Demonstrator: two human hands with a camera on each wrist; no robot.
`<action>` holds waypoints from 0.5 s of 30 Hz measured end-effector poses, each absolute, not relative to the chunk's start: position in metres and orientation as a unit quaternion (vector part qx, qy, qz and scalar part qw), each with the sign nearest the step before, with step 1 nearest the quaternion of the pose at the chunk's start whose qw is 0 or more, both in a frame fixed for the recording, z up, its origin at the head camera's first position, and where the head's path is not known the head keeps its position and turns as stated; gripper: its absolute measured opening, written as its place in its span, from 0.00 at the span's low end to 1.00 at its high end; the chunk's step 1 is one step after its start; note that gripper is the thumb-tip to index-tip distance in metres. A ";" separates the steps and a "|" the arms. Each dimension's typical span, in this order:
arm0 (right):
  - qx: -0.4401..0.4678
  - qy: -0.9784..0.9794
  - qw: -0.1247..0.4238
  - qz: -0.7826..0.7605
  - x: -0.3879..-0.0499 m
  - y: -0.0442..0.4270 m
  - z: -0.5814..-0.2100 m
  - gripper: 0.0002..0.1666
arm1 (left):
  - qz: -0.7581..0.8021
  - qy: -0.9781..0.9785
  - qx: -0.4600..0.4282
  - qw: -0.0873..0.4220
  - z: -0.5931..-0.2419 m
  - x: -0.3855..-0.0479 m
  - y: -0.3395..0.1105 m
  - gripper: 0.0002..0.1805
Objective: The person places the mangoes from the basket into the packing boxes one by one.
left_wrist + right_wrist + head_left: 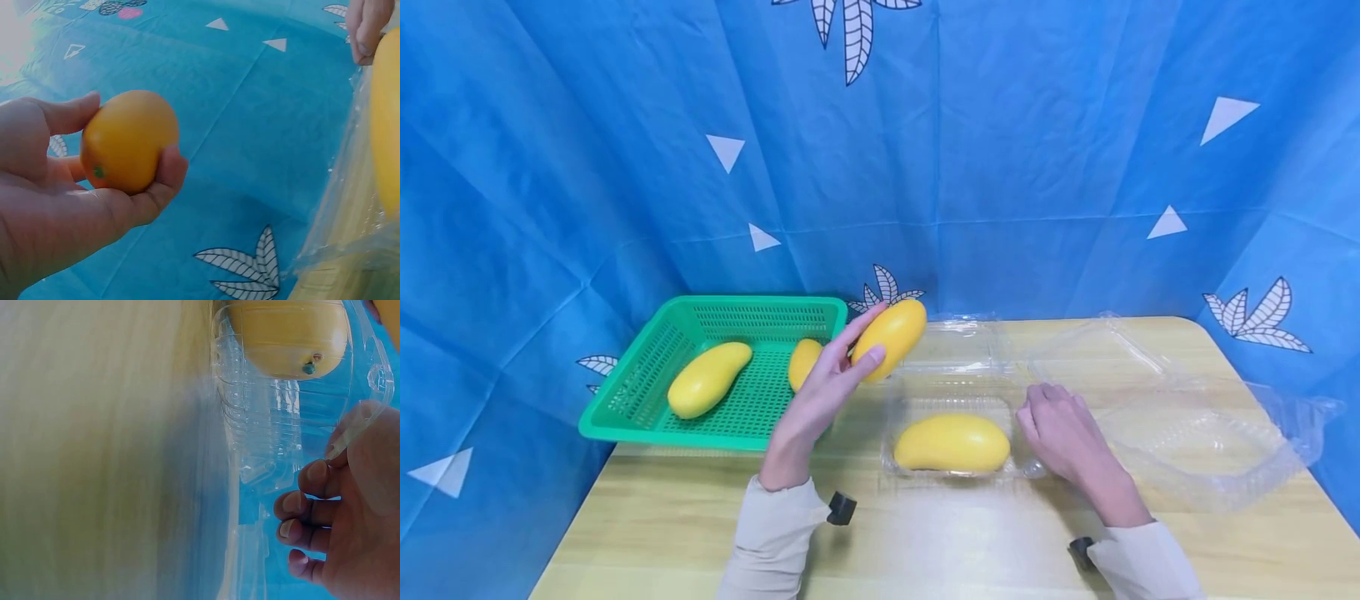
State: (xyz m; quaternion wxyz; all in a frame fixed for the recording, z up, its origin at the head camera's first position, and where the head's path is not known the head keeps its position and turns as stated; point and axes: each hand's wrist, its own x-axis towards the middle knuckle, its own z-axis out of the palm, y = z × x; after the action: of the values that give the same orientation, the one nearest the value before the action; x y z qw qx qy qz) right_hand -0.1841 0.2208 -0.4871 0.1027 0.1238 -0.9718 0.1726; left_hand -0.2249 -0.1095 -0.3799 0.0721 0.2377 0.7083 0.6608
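My left hand (820,392) holds a yellow mango (891,337) in the air between the basket and the clear box; in the left wrist view the thumb and fingers curl round this mango (130,141). A second mango (952,443) lies in the open clear plastic box (898,408). At that box's right edge is my right hand (1063,433). The right wrist view shows this hand (356,506) pinching the rim of the clear box (281,412) between thumb and forefinger, its other fingers curled, with the boxed mango (290,337) beyond.
A green basket (700,437) at the left holds a mango (709,380) and another mango (803,363), partly hidden by the left hand. More clear plastic containers (1217,450) stand open on the right of the wooden table (925,550). Blue cloth (1000,150) hangs behind.
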 end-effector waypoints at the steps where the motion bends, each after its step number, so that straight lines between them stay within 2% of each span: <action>1: 0.124 -0.972 0.103 0.172 -0.184 0.221 -0.487 0.13 | 0.660 0.710 0.234 0.074 -0.381 -0.225 -0.108 0.29; 8: 0.125 -0.971 0.111 0.170 -0.184 0.220 -0.487 0.13 | 0.656 0.718 0.210 0.100 -0.390 -0.227 -0.095 0.25; 15: 0.125 -0.972 0.110 0.168 -0.184 0.220 -0.487 0.13 | 0.636 0.734 0.202 0.130 -0.399 -0.228 -0.084 0.31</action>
State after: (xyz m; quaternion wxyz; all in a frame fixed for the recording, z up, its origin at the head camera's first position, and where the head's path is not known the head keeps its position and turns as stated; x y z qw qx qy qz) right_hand -0.1840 0.2205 -0.4867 0.1096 0.1254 -0.9716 0.1682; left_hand -0.2276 -0.0838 -0.3987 0.1305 0.2016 0.7336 0.6358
